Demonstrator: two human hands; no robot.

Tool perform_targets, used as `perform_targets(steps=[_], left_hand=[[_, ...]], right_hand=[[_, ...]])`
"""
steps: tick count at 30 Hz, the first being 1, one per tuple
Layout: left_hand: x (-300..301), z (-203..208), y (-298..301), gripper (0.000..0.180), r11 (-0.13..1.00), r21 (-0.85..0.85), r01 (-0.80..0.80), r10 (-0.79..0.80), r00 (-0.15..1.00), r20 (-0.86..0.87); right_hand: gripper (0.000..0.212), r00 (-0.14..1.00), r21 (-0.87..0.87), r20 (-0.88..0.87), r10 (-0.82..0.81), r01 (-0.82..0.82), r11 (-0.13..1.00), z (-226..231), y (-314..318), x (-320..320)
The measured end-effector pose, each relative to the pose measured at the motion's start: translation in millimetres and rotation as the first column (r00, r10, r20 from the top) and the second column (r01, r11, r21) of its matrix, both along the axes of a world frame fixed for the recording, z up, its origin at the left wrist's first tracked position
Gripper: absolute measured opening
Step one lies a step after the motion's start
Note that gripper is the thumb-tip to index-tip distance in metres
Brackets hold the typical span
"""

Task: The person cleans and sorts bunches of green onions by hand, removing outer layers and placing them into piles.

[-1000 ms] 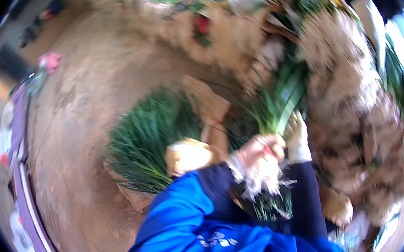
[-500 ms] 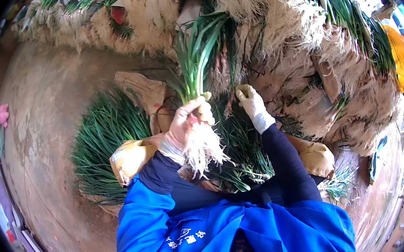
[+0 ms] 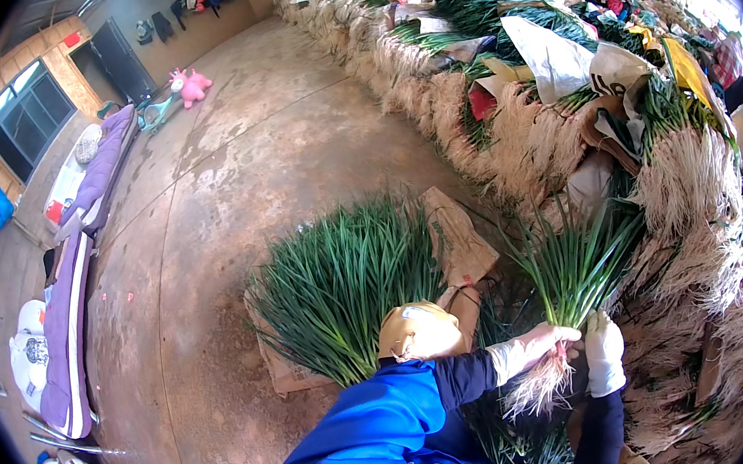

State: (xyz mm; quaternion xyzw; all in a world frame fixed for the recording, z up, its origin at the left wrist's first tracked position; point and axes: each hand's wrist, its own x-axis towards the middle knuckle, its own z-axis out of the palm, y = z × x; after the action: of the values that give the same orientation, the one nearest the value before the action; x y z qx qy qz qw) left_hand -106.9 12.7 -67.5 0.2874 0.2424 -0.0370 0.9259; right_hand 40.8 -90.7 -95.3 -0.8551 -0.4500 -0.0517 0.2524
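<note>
My left hand (image 3: 549,338) is closed around a bunch of onion-like greens (image 3: 567,261) just above the roots. The long flat leaves fan upward, the stem bases are pinkish, and pale stringy roots (image 3: 537,388) hang below my fist. My right hand (image 3: 603,348), in a white glove with stained fingertips, is beside the bunch, its fingers pointing up close to the stems. It does not wrap around the bunch. Loose greens (image 3: 523,447) lie beneath my hands. A large upright heap of greens (image 3: 341,285) stands to the left, past my knee.
Piled greens with roots outward form a long wall (image 3: 508,150) at right and ahead. A brown sack (image 3: 461,239) lies by the heap. Purple-and-white padded seats (image 3: 63,332) line the left. A pink toy animal (image 3: 190,86) stands on the concrete floor (image 3: 230,174).
The head view has swung left and up, showing more room. My left hand still holds the bunch, whose leaves now spread wider. My right hand has come closer to it.
</note>
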Motion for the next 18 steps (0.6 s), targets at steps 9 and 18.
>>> perform_targets(steps=[9, 18], left_hand=[[-2.1, 24.6, 2.9, 0.02, 0.984, -0.08, 0.162, -0.154, 0.983, 0.097], [-9.2, 8.5, -3.6, 0.029, 0.943, -0.333, 0.008, 0.008, 0.999, 0.046]], right_hand=[[0.032, 0.793, 0.17, -0.527, -0.306, 0.451, 0.876, -29.7, -10.6, 56.1], [0.037, 0.286, -0.03, -0.958, -0.027, -0.005, 1.0, 5.5, -45.0, -21.9]])
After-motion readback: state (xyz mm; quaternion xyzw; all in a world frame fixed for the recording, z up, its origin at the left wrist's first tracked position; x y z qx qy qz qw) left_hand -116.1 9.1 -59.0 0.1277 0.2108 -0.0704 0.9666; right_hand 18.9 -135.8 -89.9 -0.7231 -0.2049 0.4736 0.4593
